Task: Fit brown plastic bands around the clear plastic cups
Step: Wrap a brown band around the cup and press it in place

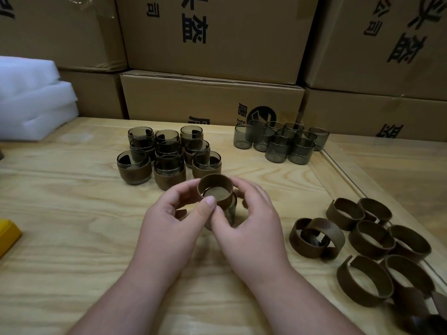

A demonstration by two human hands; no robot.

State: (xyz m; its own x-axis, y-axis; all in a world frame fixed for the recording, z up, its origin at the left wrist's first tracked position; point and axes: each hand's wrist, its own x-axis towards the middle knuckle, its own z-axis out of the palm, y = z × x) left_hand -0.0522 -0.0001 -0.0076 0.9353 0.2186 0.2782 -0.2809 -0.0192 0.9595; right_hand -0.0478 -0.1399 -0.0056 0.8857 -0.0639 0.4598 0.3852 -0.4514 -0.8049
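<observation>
Both hands, left hand [169, 221] and right hand [251, 223], pinched a brown band [215, 189] over a clear cup [231, 211], near the banded cups [167, 153].

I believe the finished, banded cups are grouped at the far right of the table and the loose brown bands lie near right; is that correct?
Not quite: the head view shows the banded cups grouped at far centre-left; the far-right group is bare cups. The loose brown bands do lie near right.

Before you: a pale wood-grain tabletop [72, 213] under soft, even light, backed by stacked brown cardboard cartons [217, 39] printed with black characters, with white foam sheets [31, 97] piled at far left and a yellow object [7, 233] at the left edge.
</observation>
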